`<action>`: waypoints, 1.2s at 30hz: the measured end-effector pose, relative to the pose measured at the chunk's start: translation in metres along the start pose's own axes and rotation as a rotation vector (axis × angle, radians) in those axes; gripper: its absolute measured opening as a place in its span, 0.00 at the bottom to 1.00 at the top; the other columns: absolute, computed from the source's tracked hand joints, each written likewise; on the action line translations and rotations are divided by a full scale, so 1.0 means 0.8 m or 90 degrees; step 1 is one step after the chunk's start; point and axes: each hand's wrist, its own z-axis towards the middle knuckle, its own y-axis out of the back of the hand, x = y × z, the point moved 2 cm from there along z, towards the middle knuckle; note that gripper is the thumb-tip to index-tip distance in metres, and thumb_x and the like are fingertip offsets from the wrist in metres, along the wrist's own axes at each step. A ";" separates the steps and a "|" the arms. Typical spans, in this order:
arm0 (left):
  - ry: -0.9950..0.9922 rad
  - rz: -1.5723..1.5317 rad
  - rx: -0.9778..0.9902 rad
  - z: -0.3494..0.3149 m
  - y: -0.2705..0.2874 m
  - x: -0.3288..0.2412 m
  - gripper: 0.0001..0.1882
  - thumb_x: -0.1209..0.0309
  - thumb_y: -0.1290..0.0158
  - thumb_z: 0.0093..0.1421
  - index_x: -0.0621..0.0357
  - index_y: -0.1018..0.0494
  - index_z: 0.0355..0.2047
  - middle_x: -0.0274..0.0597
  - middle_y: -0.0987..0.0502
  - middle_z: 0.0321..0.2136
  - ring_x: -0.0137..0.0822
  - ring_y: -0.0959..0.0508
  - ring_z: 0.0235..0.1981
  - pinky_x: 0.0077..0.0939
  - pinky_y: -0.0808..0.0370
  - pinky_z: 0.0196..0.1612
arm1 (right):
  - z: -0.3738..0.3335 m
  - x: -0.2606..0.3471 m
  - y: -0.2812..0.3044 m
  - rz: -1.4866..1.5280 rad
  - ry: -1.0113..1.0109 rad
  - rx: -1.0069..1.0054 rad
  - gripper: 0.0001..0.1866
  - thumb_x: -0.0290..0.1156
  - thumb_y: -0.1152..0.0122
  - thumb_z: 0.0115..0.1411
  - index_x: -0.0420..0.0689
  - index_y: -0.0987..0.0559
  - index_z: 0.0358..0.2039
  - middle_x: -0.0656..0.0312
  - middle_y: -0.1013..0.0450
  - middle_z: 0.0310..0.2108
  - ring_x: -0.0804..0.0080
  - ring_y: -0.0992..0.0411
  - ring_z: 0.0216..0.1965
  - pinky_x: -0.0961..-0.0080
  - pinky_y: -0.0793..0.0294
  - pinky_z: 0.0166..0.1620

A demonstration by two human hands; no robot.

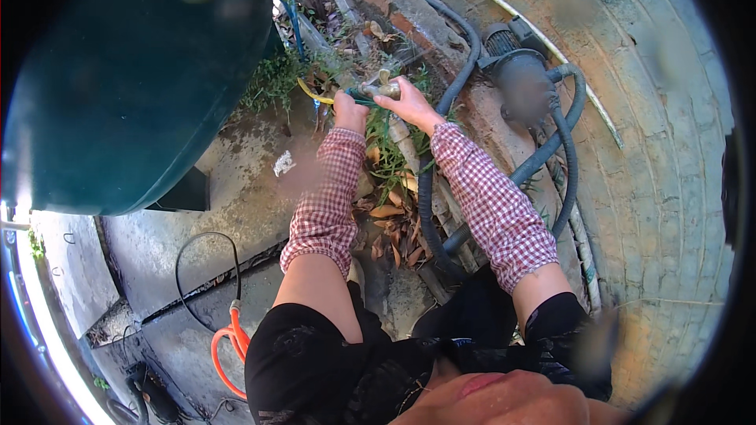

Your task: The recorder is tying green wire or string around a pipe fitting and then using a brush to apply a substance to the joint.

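Note:
Far ahead of me, both hands meet at a metal tap (384,90) on a pale pipe (403,140). My right hand (415,105) is closed, its thumb and fingers around the tap body. Just left of it, my left hand (350,112) is closed by a thin green strip (364,98) that runs across to the tap. A curved yellow tube (312,93) reaches the left hand from the left; whether it joins the green strip is hidden. The left fingertips are mostly out of sight. Checked sleeves cover both forearms.
A large dark green tank (142,86) stands at the left. To the right, a motor pump (520,83) connects to thick grey hoses (568,149) beside a brick wall (661,173). Dry leaves (402,228) and weeds lie under the pipe. An orange hose (224,350) lies at lower left.

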 end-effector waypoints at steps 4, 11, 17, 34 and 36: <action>-0.039 0.038 0.006 0.004 -0.002 -0.002 0.16 0.63 0.69 0.57 0.60 0.35 0.31 0.49 0.28 0.22 0.46 0.27 0.20 0.42 0.29 0.22 | 0.002 0.006 0.029 -0.163 0.074 -0.084 0.31 0.49 0.36 0.45 0.36 0.30 0.40 0.48 0.34 0.40 0.58 0.33 0.42 0.68 0.33 0.44; 0.006 -0.055 -0.063 -0.013 -0.018 0.005 0.18 0.60 0.69 0.60 0.60 0.33 0.32 0.47 0.27 0.25 0.45 0.27 0.23 0.45 0.29 0.27 | 0.006 0.010 0.044 -0.111 0.027 -0.016 0.25 0.47 0.36 0.45 0.35 0.26 0.31 0.54 0.29 0.20 0.64 0.29 0.22 0.70 0.31 0.28; 0.011 -0.063 -0.069 -0.021 -0.015 -0.003 0.18 0.56 0.68 0.61 0.57 0.36 0.31 0.44 0.29 0.22 0.43 0.29 0.20 0.43 0.31 0.25 | 0.005 0.016 0.027 -0.102 0.061 0.024 0.24 0.42 0.37 0.48 0.34 0.29 0.37 0.50 0.28 0.26 0.61 0.28 0.29 0.70 0.31 0.34; -0.049 -0.058 -0.030 -0.021 -0.016 -0.002 0.16 0.61 0.66 0.58 0.60 0.39 0.36 0.45 0.30 0.27 0.44 0.28 0.23 0.42 0.29 0.22 | 0.009 0.017 0.034 -0.097 0.243 0.092 0.15 0.25 0.42 0.50 0.38 0.33 0.37 0.52 0.30 0.27 0.66 0.31 0.28 0.74 0.33 0.34; -0.039 -0.058 -0.042 -0.017 -0.012 -0.001 0.15 0.61 0.66 0.57 0.59 0.39 0.36 0.44 0.30 0.28 0.44 0.28 0.23 0.43 0.29 0.22 | 0.009 0.015 0.033 -0.115 0.243 0.106 0.14 0.24 0.42 0.50 0.38 0.33 0.37 0.52 0.30 0.27 0.65 0.31 0.29 0.74 0.33 0.35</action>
